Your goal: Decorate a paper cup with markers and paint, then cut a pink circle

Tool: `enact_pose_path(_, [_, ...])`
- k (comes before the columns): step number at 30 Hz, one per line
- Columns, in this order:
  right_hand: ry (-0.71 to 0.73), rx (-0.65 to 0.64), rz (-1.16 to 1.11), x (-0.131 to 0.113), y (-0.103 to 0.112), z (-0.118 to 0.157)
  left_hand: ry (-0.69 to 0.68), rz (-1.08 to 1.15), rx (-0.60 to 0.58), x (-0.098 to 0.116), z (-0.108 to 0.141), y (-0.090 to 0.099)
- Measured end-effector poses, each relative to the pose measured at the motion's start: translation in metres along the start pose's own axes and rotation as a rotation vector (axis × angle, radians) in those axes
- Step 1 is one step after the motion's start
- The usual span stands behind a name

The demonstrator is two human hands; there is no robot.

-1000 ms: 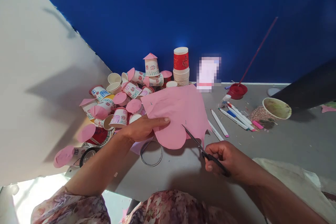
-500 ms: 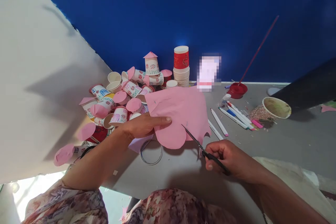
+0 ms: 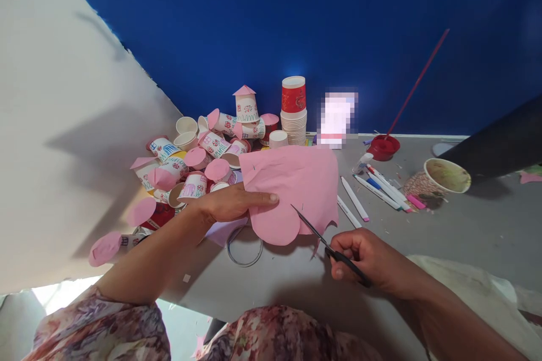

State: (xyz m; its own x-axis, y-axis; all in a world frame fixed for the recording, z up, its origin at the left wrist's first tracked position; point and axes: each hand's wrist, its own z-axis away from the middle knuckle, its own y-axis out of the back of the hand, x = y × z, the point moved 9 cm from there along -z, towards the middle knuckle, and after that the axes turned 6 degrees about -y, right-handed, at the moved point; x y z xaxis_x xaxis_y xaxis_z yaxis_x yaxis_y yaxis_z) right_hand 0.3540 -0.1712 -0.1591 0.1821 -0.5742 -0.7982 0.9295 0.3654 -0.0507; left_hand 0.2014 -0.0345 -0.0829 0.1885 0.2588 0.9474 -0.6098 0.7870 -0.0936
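A pink sheet of paper (image 3: 292,175) is held up over the table by my left hand (image 3: 231,203). The thumb lies on top of the sheet, and the other fingers are hidden beneath it. A rounded lobe has been cut along its lower edge, with a notch to the right of it. In my right hand (image 3: 359,259) is a pair of black-handled scissors (image 3: 313,229), its fingers curled through the handles. The blades lie in the notch, tips against the paper beside the lobe. Under the sheet's lower left side lies a clear ring (image 3: 244,248).
Decorated paper cups (image 3: 192,187) with pink paper tops are heaped on the left. Behind the sheet stands a cup stack (image 3: 293,107). Felt-tip pens (image 3: 383,192), a red dish (image 3: 383,148) holding a thin stick and a patterned cup (image 3: 444,175) occupy the right.
The sheet sits slightly lower in view, and its right edge hangs a little differently. The scissor tips have shifted slightly left and down beside the lobe. Both hands keep their hold.
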Motion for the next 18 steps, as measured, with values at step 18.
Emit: enact_pose_path(18, [0.006, -0.025, 0.019, -0.0013, -0.002, 0.002, 0.051, -0.092, -0.052, 0.0036, -0.0047, -0.0047])
